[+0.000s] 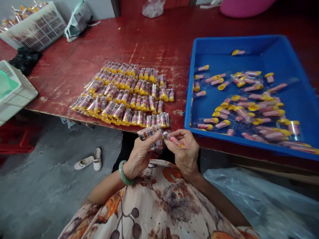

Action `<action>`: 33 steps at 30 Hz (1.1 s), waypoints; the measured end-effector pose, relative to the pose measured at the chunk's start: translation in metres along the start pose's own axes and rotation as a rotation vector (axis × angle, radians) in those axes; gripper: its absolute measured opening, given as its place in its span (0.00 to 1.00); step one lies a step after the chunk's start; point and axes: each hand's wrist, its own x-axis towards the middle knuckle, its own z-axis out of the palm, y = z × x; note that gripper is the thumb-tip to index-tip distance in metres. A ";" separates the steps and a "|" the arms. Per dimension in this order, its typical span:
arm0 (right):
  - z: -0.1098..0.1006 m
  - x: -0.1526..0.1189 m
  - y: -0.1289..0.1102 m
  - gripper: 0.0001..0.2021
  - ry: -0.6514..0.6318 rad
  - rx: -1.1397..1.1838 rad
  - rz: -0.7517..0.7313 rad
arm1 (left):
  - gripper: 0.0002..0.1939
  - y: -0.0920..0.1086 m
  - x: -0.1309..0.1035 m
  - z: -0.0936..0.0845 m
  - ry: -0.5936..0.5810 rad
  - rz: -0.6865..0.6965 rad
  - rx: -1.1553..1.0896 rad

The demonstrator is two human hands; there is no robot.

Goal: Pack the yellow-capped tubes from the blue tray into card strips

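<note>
My left hand (142, 151), with a green bangle at the wrist, is closed on a stack of small printed plastic wrappers (149, 134). Pinched in my right hand (183, 147) is a small clear tube (176, 141) with pink contents and a yellow end. The tube's far end meets the wrappers between my hands; whether it is inside one I cannot tell. Beyond my hands lie rows of wrapped tubes (127, 96) with yellow ends. To the right, a blue tray (239, 43) holds many loose tubes of the same kind, scattered and overlapping.
The red table (174, 39) carries a white crate (42, 28) of similar pieces, a plastic bag (78, 20) and a black bag (26, 59). A second white crate (18, 96) stands left. White clogs (97, 159) lie on the floor; clear plastic sheeting (259, 199) is at right.
</note>
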 end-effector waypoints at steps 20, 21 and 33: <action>-0.032 -0.015 -0.003 0.23 -0.033 -0.651 -0.869 | 0.17 0.006 0.001 -0.002 0.032 -0.078 -0.061; -0.031 -0.015 -0.004 0.22 -0.030 -0.673 -0.882 | 0.18 0.005 0.001 -0.002 0.032 -0.072 -0.061; -0.022 -0.016 -0.012 0.09 -0.012 -0.572 -0.795 | 0.18 0.006 0.003 -0.006 0.032 -0.082 -0.108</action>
